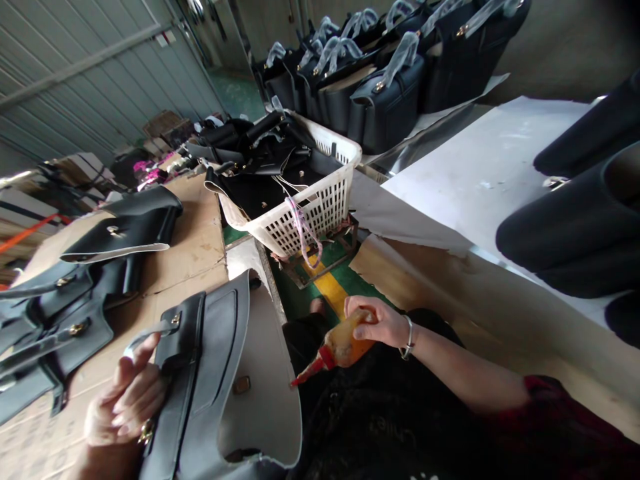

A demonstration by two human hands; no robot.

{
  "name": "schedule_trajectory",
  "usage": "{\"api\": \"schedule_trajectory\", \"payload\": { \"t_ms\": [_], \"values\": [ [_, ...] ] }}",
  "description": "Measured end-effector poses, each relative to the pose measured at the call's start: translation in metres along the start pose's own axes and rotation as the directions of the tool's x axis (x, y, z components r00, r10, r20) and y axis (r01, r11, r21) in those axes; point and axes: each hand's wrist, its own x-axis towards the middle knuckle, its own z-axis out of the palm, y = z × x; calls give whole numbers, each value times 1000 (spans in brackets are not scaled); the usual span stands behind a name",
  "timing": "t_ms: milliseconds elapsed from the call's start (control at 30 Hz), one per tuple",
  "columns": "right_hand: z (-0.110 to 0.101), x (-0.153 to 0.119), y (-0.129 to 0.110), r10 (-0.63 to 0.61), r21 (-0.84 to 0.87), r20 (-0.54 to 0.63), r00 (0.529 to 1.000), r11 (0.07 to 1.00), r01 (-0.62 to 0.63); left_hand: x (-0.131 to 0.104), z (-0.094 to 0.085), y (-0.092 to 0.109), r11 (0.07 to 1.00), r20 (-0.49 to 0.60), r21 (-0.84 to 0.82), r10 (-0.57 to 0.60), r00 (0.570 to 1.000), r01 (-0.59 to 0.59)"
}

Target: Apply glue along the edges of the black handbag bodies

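Note:
My right hand (367, 323) is closed around an orange squeeze bottle (346, 343) with a red tapered nozzle. The nozzle points down and left, its tip by the edge of a dark handbag's open flap. That handbag (213, 373) lies on cardboard in front of me, and the pale inner side of the flap (260, 393) faces up. At the bag's left side, the curled fingers of my left hand (127, 400) close on its handle (145, 333), which is wrapped in clear plastic. Gold-coloured fittings show at both handle ends.
More dark bag pieces (123, 227) lie on the cardboard-covered table (200, 207) to the left. A white plastic basket (320, 207) heaped with black parts stands ahead. Several finished-looking bags (390, 100) stand behind it. Dark rolled pieces (565, 227) rest on white sheeting at right.

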Motion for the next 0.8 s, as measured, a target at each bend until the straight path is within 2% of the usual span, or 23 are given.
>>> {"api": "schedule_trajectory", "payload": {
  "t_ms": [100, 167, 233, 300, 400, 567, 700, 800],
  "values": [
    [0, -5, 7, 23, 1, -2, 1000, 1000, -23, 2, 4, -1, 999, -10, 34, -12, 1000, 12],
    [-2, -6, 12, 31, -37, -51, 998, 999, -33, 9, 16, -3, 999, 52, 49, 1, 999, -4],
    [-4, -5, 15, 29, -103, -164, 986, 994, -46, 18, 31, -5, 998, 157, 56, -1, 988, -8],
    [-7, -2, 17, 21, -146, -296, 955, 987, -67, 27, 44, -7, 998, 237, 67, -21, 971, 5],
    [-5, 5, 18, 10, -87, -401, 916, 995, -49, 32, 54, -10, 999, 268, 52, -23, 963, 9],
    [8, 28, 18, 39, 78, -408, 912, 997, -7, 29, 53, -13, 1000, 218, -1, 29, 975, -30],
    [15, 48, 22, 109, 194, -397, 911, 981, -33, 30, 52, -10, 998, 258, 57, -8, 966, -7],
    [15, 50, 28, 161, 261, -355, 921, 963, -67, 33, 54, -7, 995, 285, 99, -33, 958, 4]
  ]
}}
